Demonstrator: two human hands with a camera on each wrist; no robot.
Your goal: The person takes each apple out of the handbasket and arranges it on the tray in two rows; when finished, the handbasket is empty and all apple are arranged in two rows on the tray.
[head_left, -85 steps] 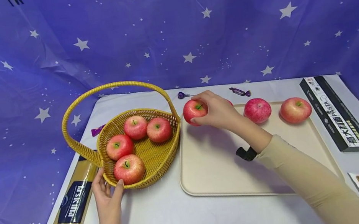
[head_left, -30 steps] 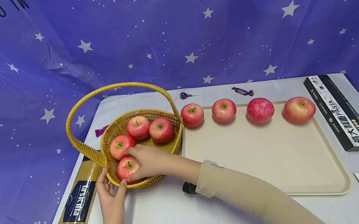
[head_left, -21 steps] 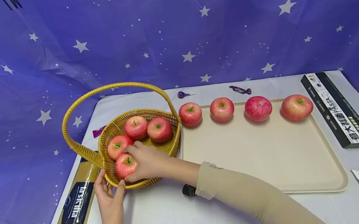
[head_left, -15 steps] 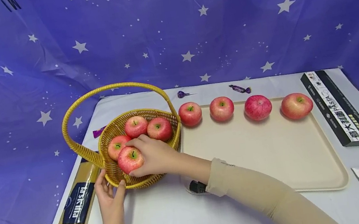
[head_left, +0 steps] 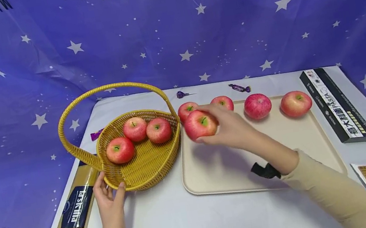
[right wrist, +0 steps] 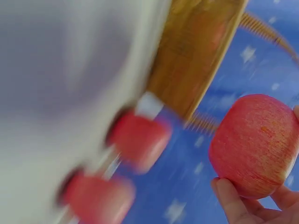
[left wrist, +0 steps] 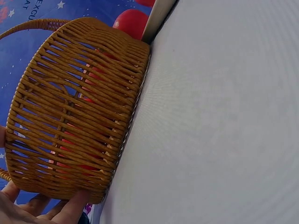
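Head view looks down across the desk [head_left: 192, 223]; left wrist hugs the basket [left wrist: 79, 116] wall; right wrist, blurred, shares that basket [right wrist: 196, 60].

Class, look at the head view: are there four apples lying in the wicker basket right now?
No: the wicker basket holds only three apples, while the right hand carries a fourth apple over the tray.
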